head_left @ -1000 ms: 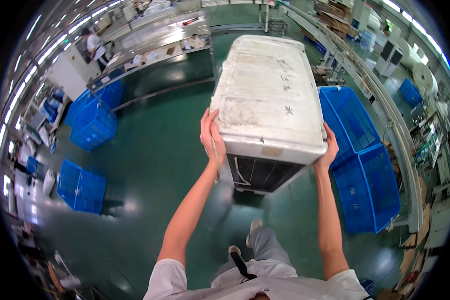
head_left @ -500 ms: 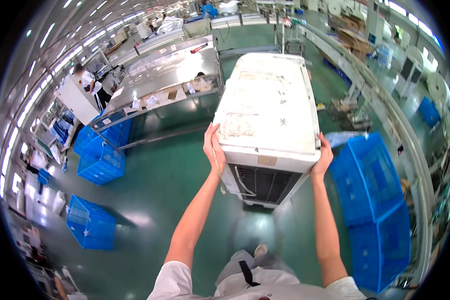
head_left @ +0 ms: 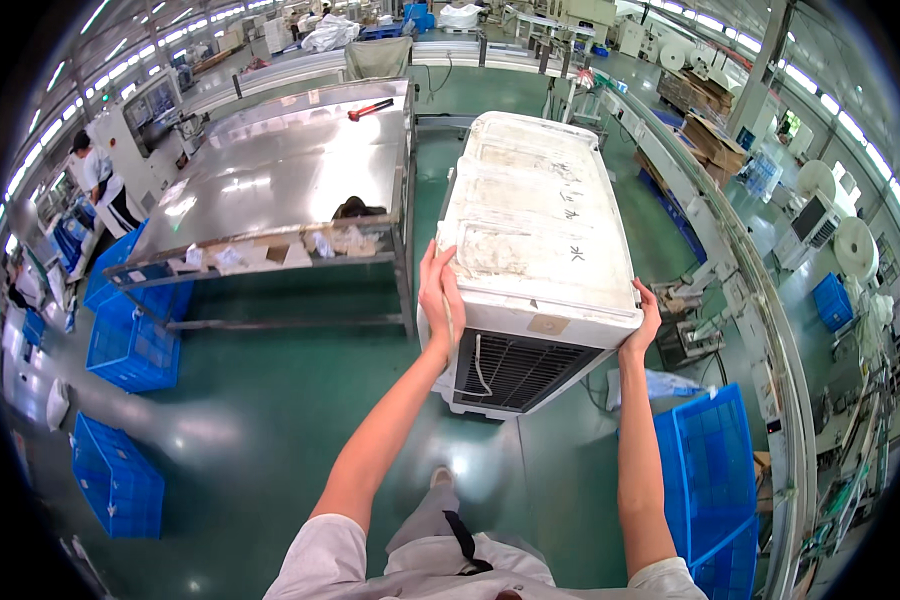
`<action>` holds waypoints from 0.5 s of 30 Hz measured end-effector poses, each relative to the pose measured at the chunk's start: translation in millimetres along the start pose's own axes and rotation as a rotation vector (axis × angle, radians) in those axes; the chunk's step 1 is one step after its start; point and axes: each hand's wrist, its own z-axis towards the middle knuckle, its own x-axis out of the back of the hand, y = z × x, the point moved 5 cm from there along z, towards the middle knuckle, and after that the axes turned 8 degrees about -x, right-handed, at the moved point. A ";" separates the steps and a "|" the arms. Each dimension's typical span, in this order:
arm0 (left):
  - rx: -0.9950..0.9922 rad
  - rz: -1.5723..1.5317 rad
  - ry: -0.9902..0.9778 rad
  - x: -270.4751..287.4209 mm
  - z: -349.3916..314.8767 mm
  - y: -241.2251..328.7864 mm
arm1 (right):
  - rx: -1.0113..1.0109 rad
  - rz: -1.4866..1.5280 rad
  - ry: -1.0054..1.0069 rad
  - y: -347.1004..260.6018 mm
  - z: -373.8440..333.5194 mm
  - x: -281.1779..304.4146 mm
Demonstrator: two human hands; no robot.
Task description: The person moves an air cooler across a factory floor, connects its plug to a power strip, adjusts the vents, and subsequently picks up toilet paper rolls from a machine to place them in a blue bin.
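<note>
Off-white plastic, scuffed and stained on top, covers the boxy unit [head_left: 545,215] in front of me, the bulkiest thing close by. It stands between the steel table and the blue crates on the right; I can't tell whether its base touches the floor. Dark handwritten marks run along the top, and a black slatted grille [head_left: 525,375] fills the near face.

Next in size are the right-hand blue crates [head_left: 710,460], set end to end, their walls partly see-through. More blue crates [head_left: 135,345] sit at the table's left end, with a lone blue crate [head_left: 118,480] nearer on the left; I can't make out what any of these hold.

The shiny green floor [head_left: 300,420] spreads under everything. On it the broad steel table [head_left: 260,190] has crumpled white scraps [head_left: 228,257] and cardboard pieces [head_left: 275,253] along the ledge below its top. A co-worker [head_left: 100,180] stands beyond its left end, and big pale rolls [head_left: 855,248] are over on the far right.

The left hand [head_left: 442,300] grasps the unit's near left corner, palm against the side; the right hand [head_left: 642,322] grips the near right corner. A red-handled tool [head_left: 370,109] lies on the tabletop, and a pale cord [head_left: 480,365] hangs across the grille.
</note>
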 end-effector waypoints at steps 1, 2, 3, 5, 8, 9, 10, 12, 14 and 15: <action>-0.031 0.004 0.007 -13.3 17.5 -9.5 | 0.020 -0.018 -0.006 12.1 22.5 -8.2; -0.061 0.007 0.014 -29.4 33.3 -18.4 | -0.038 -0.001 0.002 24.4 49.8 -11.3; -0.101 0.026 0.011 -40.9 50.4 -30.4 | -0.030 0.046 -0.003 30.1 69.8 -27.4; -0.128 0.040 -0.015 -60.3 69.6 -53.7 | -0.062 0.018 -0.040 53.2 104.6 -37.6; 0.005 -0.017 -0.020 -97.4 112.4 -84.7 | -0.080 0.005 -0.036 75.9 168.5 -64.8; 0.014 -0.035 -0.006 -109.0 131.9 -92.3 | -0.069 0.019 -0.023 75.7 192.5 -79.0; 0.046 -0.028 0.009 -112.5 139.9 -108.2 | -0.091 0.027 -0.019 86.1 204.6 -96.1; -0.110 0.065 0.047 -126.7 174.2 -137.5 | -0.071 0.031 -0.034 107.0 238.9 -122.8; -0.155 0.087 0.061 -146.0 210.2 -160.3 | -0.059 0.009 -0.036 132.9 272.7 -142.0; -0.061 0.032 0.054 -152.9 228.0 -176.5 | -0.044 0.006 -0.036 142.8 290.8 -158.0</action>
